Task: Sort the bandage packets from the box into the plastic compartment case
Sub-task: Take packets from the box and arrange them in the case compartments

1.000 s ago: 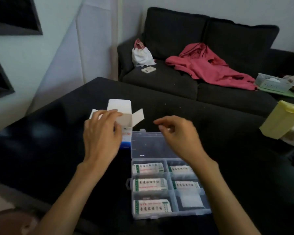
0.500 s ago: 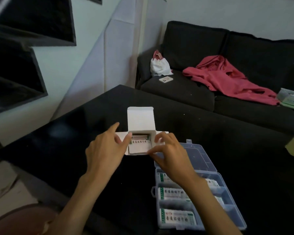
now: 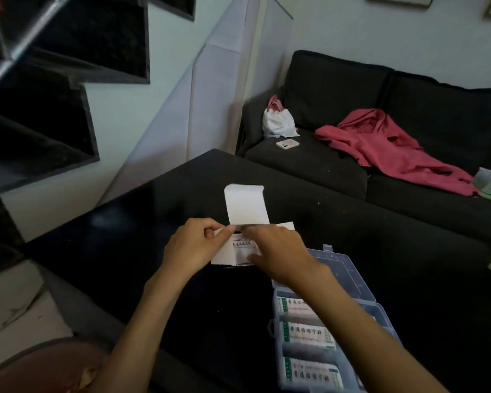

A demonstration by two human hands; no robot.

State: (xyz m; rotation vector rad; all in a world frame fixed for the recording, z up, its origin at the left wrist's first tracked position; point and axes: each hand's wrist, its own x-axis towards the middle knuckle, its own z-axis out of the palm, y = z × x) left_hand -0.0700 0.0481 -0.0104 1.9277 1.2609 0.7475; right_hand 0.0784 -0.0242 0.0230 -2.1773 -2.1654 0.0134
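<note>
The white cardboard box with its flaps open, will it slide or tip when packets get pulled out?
The white cardboard box is small and thin-walled, so probably light and apt to slide on the glossy black table. The left hand gripping it likely prevents that. Its raised lid flap looks floppy, unlikely to resist a bump.

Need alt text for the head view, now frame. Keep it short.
Both hands work at an open white box on a black table: the left hand holds its flap, the right hand reaches onto the bandage packets inside. A clear compartment case, partly filled, sits right.
</note>
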